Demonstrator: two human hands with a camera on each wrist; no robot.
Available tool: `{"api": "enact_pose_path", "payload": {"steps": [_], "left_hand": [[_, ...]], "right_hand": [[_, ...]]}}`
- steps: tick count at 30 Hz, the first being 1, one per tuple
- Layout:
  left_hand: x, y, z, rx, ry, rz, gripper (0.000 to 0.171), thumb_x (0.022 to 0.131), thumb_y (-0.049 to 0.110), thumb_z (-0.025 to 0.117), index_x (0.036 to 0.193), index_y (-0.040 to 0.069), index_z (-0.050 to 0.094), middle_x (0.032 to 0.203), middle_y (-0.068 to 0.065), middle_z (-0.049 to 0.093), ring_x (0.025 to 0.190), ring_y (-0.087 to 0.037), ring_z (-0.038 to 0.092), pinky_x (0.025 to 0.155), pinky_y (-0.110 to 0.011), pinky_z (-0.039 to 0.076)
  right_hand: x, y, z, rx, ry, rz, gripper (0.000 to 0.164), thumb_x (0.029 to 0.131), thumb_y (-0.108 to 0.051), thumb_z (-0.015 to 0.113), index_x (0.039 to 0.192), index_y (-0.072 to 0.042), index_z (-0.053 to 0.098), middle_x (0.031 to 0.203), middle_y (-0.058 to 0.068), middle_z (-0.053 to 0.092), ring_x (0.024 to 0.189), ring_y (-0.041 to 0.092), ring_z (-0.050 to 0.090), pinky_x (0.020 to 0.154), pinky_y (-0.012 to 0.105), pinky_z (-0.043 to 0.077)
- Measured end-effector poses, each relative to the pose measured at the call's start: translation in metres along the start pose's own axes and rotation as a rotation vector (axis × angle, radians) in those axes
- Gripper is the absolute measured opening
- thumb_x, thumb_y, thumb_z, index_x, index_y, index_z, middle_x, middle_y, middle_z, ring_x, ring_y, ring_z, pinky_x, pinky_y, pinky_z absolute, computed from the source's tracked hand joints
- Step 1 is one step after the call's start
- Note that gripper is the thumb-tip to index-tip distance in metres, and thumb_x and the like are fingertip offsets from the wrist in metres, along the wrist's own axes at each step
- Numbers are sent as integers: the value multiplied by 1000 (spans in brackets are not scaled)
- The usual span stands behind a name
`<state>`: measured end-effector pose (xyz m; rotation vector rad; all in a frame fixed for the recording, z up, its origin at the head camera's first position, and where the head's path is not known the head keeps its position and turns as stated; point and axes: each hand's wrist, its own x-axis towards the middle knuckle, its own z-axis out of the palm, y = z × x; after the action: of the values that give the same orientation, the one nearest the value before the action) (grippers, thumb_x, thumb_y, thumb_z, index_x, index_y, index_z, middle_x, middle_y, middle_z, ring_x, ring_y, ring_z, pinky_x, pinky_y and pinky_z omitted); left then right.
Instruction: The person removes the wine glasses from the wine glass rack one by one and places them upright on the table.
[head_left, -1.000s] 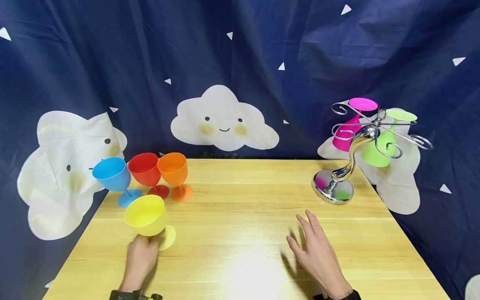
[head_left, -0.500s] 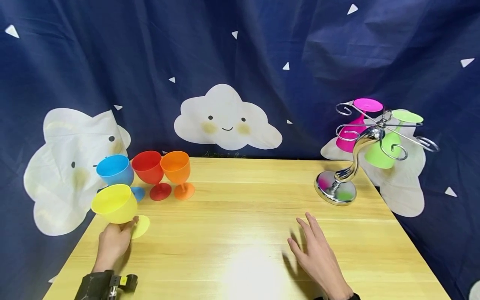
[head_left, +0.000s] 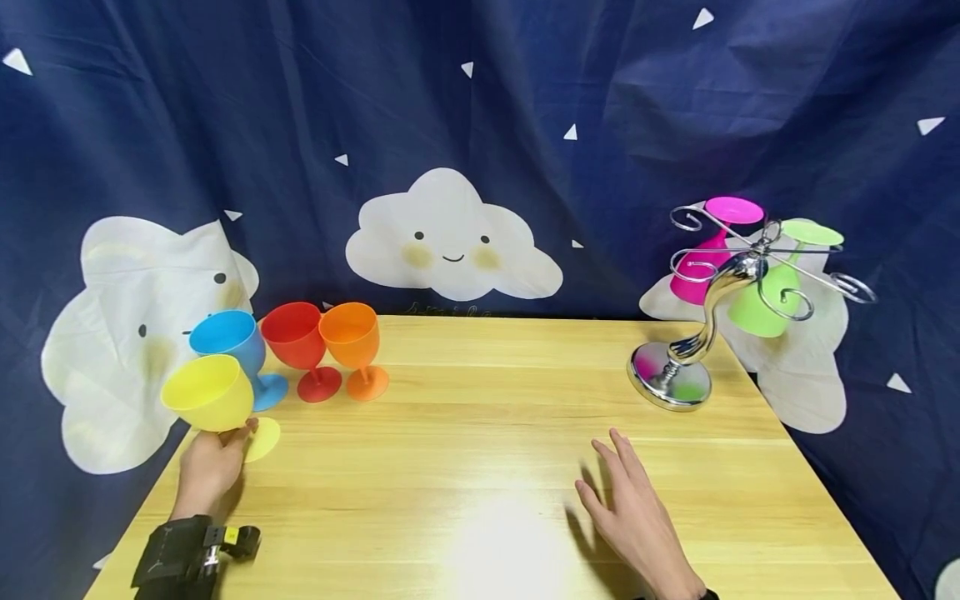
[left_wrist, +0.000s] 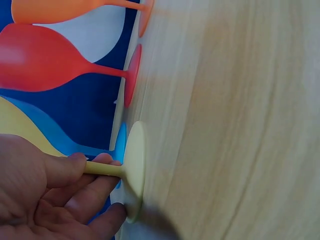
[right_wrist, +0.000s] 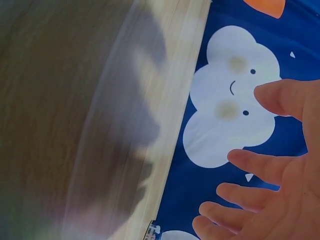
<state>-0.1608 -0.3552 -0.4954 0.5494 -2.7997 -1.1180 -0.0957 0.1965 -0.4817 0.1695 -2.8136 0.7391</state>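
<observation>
My left hand [head_left: 206, 471] grips a yellow goblet [head_left: 208, 393] by its stem, at the left side of the table. In the left wrist view the thumb and fingers pinch that stem just above the round foot [left_wrist: 135, 170]. Right behind it stands a blue goblet [head_left: 232, 337], with a red goblet [head_left: 294, 335] and an orange goblet [head_left: 351, 335] in a row to its right, all upright. My right hand [head_left: 633, 517] hovers over the right part of the table, fingers spread and holding nothing; the right wrist view shows its fingers [right_wrist: 245, 197] apart.
At the back right stands a chrome goblet rack [head_left: 705, 317] with curled wire arms. A magenta goblet [head_left: 701, 265] and a light green goblet [head_left: 765, 300] hang upside down from it. A dark blue curtain [head_left: 525, 100] with clouds hangs behind the wooden table [head_left: 465, 417].
My left hand has carried the yellow goblet leftward and slightly back, from in front of the red and blue goblets to in front of the blue one. The right hand has stayed nearly still.
</observation>
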Motion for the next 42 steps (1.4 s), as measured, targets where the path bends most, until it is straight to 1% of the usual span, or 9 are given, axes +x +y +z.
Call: {"api": "enact_pose_path", "payload": {"steps": [10, 15, 17, 19, 23, 26, 32, 37, 42], "left_hand": [[4, -4, 0, -109, -16, -33, 54, 107, 36, 49, 142, -5, 48, 143, -37, 48, 136, -57, 37, 109, -70, 31], [-4, -3, -4, -271, -85, -51, 63, 107, 27, 49, 156, -7, 27, 156, -34, 33, 145, -50, 31, 116, -61, 32], [-9, 0, -7, -286, -106, -60, 69, 108, 29, 47, 158, -9, 17, 160, -34, 25, 147, -50, 26, 117, -59, 31], [-16, 5, -11, -248, -115, -61, 71, 109, 32, 44, 158, -10, 14, 160, -34, 23, 146, -51, 26, 117, -58, 31], [-35, 19, -13, -49, -169, -45, 74, 109, 39, 39, 155, -13, 14, 155, -39, 23, 142, -56, 28, 115, -65, 28], [-54, 32, 2, 66, -230, -16, 77, 109, 43, 38, 155, -13, 14, 153, -41, 25, 140, -59, 27, 113, -70, 25], [-94, 77, 55, 68, -284, 109, 81, 107, 50, 42, 158, -8, 18, 156, -35, 28, 143, -54, 29, 115, -66, 26], [-119, 122, 88, 100, -247, 270, 82, 104, 58, 43, 158, -1, 28, 162, -24, 30, 148, -43, 31, 118, -62, 27], [-134, 161, 117, 199, -166, 451, 77, 102, 56, 51, 157, 3, 36, 161, -22, 34, 148, -42, 33, 119, -62, 28]], "right_hand": [[-1, -1, 2, 5, -32, 18, 61, 96, -32, 71, 146, -4, 51, 160, 23, 33, 143, 45, 38, 102, 66, 45], [-1, -2, 0, 7, -23, 11, 60, 96, -31, 71, 145, -3, 52, 160, 23, 34, 141, 46, 40, 99, 66, 47], [0, -2, -1, 6, -14, 4, 60, 95, -30, 72, 145, -3, 52, 160, 23, 34, 141, 46, 40, 99, 66, 47], [1, -2, -3, 7, -11, -1, 60, 96, -30, 72, 145, -3, 51, 160, 23, 34, 141, 46, 40, 97, 66, 48], [3, -1, -5, 13, -27, 3, 60, 98, -32, 69, 147, -4, 50, 161, 23, 32, 142, 46, 38, 96, 66, 49], [4, -2, -6, 18, -33, -2, 60, 98, -33, 69, 147, -4, 50, 161, 23, 32, 143, 45, 37, 98, 65, 48], [8, -9, -5, 21, -30, -40, 60, 96, -30, 71, 145, -2, 51, 159, 25, 34, 145, 44, 36, 102, 64, 46], [10, -17, -1, 22, -63, -54, 64, 96, -33, 70, 148, -2, 49, 161, 25, 32, 147, 44, 32, 106, 64, 44], [15, -24, 4, 14, -68, -84, 65, 97, -36, 70, 147, -1, 49, 160, 27, 33, 147, 46, 32, 112, 63, 37]]}}
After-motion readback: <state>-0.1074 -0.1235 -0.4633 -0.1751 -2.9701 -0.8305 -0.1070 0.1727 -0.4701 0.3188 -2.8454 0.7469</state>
